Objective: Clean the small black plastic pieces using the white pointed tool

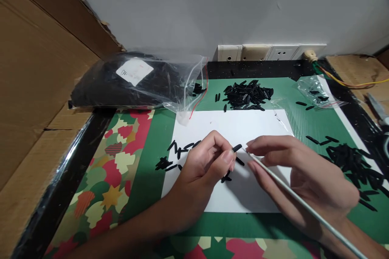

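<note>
My own hands hide part of the white sheet (pixel 243 127) and some of the small black pieces scattered on it, and the far end of the thin metal rod (pixel 304 206) runs out of view at the lower right corner. My left hand (pixel 202 170) is pinched shut on one small black piece (pixel 237 147), thumb and forefinger holding it just above the sheet. My right hand (pixel 298 174) grips the rod, its tip almost meeting that piece; whether they touch I cannot tell. A heap of black pieces (pixel 247 95) lies beyond the sheet's far edge, another heap (pixel 354 162) off its right edge. The clear bag (pixel 136 79) sits far left, near the cardboard wall (pixel 39 77). Bare sheet lies open between my hands and the far heap.
</note>
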A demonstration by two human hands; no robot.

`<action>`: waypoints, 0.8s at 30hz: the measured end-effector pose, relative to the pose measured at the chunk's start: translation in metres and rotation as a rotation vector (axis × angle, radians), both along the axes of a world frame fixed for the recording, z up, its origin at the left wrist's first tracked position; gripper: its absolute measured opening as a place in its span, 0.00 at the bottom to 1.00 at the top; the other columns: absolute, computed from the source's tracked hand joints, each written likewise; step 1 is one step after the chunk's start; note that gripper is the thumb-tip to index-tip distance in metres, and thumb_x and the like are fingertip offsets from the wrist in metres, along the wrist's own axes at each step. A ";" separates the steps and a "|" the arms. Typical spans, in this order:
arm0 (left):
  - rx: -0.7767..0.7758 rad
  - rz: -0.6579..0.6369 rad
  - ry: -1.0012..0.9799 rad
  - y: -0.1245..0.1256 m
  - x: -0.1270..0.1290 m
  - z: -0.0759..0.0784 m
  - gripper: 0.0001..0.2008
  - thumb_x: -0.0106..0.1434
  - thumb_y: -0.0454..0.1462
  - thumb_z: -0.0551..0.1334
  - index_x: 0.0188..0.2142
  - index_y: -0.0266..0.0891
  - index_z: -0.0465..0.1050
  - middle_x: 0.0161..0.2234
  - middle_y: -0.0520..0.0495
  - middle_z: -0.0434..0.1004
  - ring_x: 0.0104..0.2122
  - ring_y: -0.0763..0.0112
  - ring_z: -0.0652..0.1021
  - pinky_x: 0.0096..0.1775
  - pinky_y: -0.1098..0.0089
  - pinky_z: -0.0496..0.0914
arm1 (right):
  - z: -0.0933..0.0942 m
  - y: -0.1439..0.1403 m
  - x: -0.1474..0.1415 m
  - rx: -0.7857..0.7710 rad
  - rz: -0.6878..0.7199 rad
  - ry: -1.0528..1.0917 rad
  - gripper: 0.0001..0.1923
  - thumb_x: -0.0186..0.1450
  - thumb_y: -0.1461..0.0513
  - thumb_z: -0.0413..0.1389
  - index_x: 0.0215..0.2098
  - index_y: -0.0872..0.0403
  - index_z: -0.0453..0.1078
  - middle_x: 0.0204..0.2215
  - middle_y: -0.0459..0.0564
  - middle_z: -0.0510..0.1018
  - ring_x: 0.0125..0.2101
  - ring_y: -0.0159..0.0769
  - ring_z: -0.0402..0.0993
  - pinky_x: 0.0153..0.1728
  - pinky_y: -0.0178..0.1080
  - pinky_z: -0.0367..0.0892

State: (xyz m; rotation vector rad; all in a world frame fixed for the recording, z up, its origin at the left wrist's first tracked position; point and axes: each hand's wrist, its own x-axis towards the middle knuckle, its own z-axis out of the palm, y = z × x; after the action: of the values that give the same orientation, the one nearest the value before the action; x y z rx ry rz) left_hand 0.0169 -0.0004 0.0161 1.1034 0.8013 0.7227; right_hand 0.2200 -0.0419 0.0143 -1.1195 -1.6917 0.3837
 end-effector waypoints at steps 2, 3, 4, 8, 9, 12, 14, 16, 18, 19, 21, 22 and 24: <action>-0.007 -0.006 -0.013 0.001 0.001 0.002 0.15 0.79 0.46 0.62 0.38 0.41 0.67 0.32 0.54 0.67 0.33 0.73 0.65 0.37 0.69 0.61 | -0.002 0.001 0.000 -0.008 -0.069 0.049 0.12 0.67 0.73 0.64 0.39 0.50 0.75 0.40 0.53 0.85 0.37 0.45 0.86 0.35 0.45 0.82; -0.009 -0.010 -0.017 0.001 0.001 0.002 0.15 0.79 0.46 0.61 0.37 0.41 0.67 0.32 0.54 0.67 0.32 0.73 0.65 0.37 0.69 0.61 | -0.002 0.001 0.000 -0.001 -0.089 0.063 0.12 0.67 0.74 0.65 0.39 0.50 0.75 0.40 0.52 0.85 0.38 0.45 0.85 0.35 0.45 0.81; -0.008 -0.012 -0.019 0.001 0.001 0.003 0.15 0.79 0.46 0.61 0.37 0.41 0.66 0.32 0.54 0.67 0.32 0.73 0.65 0.37 0.70 0.61 | -0.002 0.000 0.000 0.000 -0.093 0.064 0.13 0.66 0.74 0.65 0.39 0.50 0.75 0.40 0.53 0.85 0.38 0.44 0.85 0.36 0.45 0.81; 0.003 -0.010 -0.010 0.001 0.000 0.002 0.15 0.79 0.45 0.61 0.38 0.41 0.67 0.32 0.54 0.67 0.33 0.74 0.66 0.38 0.70 0.61 | 0.003 0.000 0.000 0.006 -0.002 0.006 0.10 0.68 0.73 0.64 0.41 0.52 0.76 0.42 0.55 0.85 0.37 0.43 0.86 0.34 0.42 0.83; 0.006 -0.009 -0.009 0.001 0.000 0.001 0.14 0.79 0.45 0.62 0.38 0.40 0.67 0.32 0.54 0.67 0.33 0.74 0.66 0.38 0.70 0.62 | 0.004 0.000 0.000 0.013 0.018 -0.008 0.10 0.68 0.72 0.64 0.40 0.52 0.76 0.42 0.55 0.85 0.36 0.43 0.87 0.33 0.42 0.84; 0.016 -0.009 -0.025 -0.001 -0.001 -0.002 0.13 0.79 0.44 0.62 0.38 0.41 0.69 0.34 0.53 0.69 0.34 0.74 0.68 0.39 0.70 0.63 | 0.008 0.000 -0.001 0.042 0.045 -0.007 0.09 0.67 0.73 0.63 0.39 0.53 0.75 0.41 0.56 0.85 0.35 0.43 0.87 0.32 0.40 0.84; 0.021 -0.014 -0.048 -0.001 -0.001 -0.002 0.12 0.79 0.43 0.63 0.39 0.40 0.70 0.38 0.51 0.72 0.36 0.74 0.71 0.40 0.70 0.66 | 0.009 0.001 0.000 0.055 0.056 -0.004 0.09 0.66 0.74 0.63 0.38 0.54 0.76 0.41 0.57 0.85 0.36 0.42 0.87 0.33 0.39 0.84; 0.024 -0.006 -0.083 0.000 0.000 -0.002 0.11 0.78 0.41 0.63 0.39 0.40 0.72 0.44 0.49 0.75 0.38 0.74 0.74 0.42 0.71 0.68 | 0.009 0.001 0.001 0.064 0.058 -0.010 0.10 0.65 0.75 0.64 0.37 0.55 0.76 0.41 0.57 0.85 0.36 0.40 0.86 0.32 0.38 0.83; 0.014 0.007 -0.126 0.001 0.001 -0.001 0.10 0.78 0.40 0.64 0.38 0.39 0.72 0.47 0.48 0.77 0.38 0.75 0.75 0.42 0.72 0.69 | 0.007 0.001 0.001 0.060 0.056 -0.025 0.11 0.64 0.75 0.65 0.36 0.54 0.75 0.42 0.56 0.85 0.35 0.38 0.85 0.31 0.37 0.81; 0.000 0.012 -0.145 0.002 0.002 0.000 0.10 0.77 0.39 0.64 0.37 0.39 0.72 0.48 0.48 0.78 0.38 0.75 0.76 0.42 0.72 0.70 | 0.006 0.001 0.001 0.065 0.050 -0.023 0.11 0.64 0.75 0.65 0.36 0.54 0.75 0.42 0.55 0.85 0.33 0.38 0.84 0.29 0.37 0.81; -0.031 0.014 -0.168 0.003 0.002 0.000 0.11 0.77 0.39 0.65 0.36 0.38 0.72 0.49 0.48 0.79 0.37 0.76 0.77 0.43 0.72 0.71 | 0.003 0.000 0.001 0.076 0.030 -0.018 0.12 0.65 0.74 0.65 0.35 0.52 0.74 0.44 0.54 0.85 0.32 0.37 0.83 0.27 0.38 0.79; -0.044 0.015 -0.175 0.004 0.002 0.000 0.11 0.76 0.39 0.66 0.36 0.37 0.73 0.50 0.47 0.79 0.37 0.76 0.77 0.43 0.72 0.71 | 0.001 0.000 0.001 0.084 0.023 -0.013 0.12 0.65 0.74 0.66 0.35 0.52 0.73 0.44 0.53 0.85 0.33 0.37 0.83 0.26 0.38 0.79; -0.060 0.018 -0.186 0.004 0.001 -0.001 0.11 0.75 0.38 0.67 0.35 0.37 0.73 0.51 0.46 0.80 0.37 0.76 0.78 0.43 0.73 0.71 | -0.001 -0.001 0.001 0.090 0.017 -0.008 0.12 0.65 0.73 0.66 0.35 0.51 0.73 0.44 0.53 0.85 0.34 0.38 0.83 0.26 0.38 0.79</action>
State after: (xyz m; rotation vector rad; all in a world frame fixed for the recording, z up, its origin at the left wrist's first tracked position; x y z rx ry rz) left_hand 0.0182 0.0038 0.0150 0.9611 0.6709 0.7985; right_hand 0.2207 -0.0427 0.0137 -1.0430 -1.7099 0.3108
